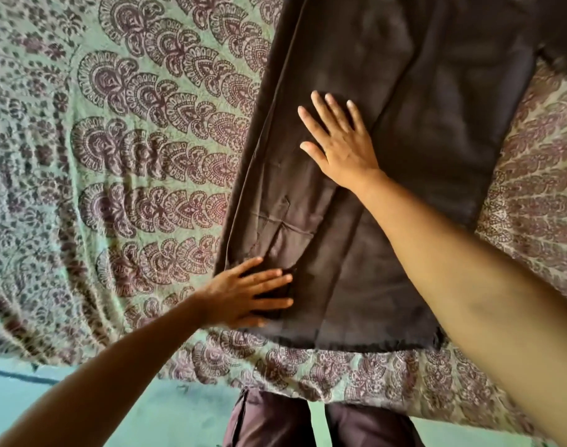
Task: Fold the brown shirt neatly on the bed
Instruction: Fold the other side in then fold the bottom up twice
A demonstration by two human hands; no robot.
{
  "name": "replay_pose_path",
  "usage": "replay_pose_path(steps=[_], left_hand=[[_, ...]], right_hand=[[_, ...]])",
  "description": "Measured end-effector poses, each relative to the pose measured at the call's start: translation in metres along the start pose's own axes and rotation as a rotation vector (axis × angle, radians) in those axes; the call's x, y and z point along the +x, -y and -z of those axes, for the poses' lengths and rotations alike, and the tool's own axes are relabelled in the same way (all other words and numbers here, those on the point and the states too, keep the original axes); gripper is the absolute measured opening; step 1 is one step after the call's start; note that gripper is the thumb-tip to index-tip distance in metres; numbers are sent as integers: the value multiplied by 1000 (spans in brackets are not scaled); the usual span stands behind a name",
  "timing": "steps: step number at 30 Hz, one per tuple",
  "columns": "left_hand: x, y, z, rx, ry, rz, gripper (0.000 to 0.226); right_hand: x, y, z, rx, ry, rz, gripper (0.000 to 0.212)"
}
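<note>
Brown shirt point(421, 140): flat on bed point(114, 162), long axis running from near edge away from me. My left hand point(246, 295) spread on its near-left corner; right hand point(337, 143) spread mid-cloth, farther.

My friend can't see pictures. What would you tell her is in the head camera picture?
A brown shirt lies spread on a patterned bedcover. The left hand presses flat on its near left edge, and the right hand lies flat farther up, fingers spread.
</note>
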State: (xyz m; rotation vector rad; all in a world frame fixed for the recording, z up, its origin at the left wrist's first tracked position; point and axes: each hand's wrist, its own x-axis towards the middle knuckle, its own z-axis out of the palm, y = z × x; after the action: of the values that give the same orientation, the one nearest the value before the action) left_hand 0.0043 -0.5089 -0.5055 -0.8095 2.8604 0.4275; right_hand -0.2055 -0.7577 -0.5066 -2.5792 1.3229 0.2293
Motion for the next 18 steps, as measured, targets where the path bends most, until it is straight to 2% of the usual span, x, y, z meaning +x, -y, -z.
replay_pose_path(steps=[3,6,9,12,15,18], left_hand=[[-16,-28,2,-136,-46,103,58],[3,-36,28,-351,-206,267,34],[37,-37,65,-539,-398,636,26],[71,-32,96,-716,-536,971,37],[101,-31,120,-818,-583,1071,42],[125,-37,136,-833,-546,1067,37]], right_hand=[[0,4,6,39,51,-34,60],[-9,5,20,370,27,-62,59],[-43,6,32,684,-153,-204,52],[-97,4,37,802,-252,-356,49],[-152,-6,35,837,-315,-477,48],[-197,-21,32,873,-354,-623,50]])
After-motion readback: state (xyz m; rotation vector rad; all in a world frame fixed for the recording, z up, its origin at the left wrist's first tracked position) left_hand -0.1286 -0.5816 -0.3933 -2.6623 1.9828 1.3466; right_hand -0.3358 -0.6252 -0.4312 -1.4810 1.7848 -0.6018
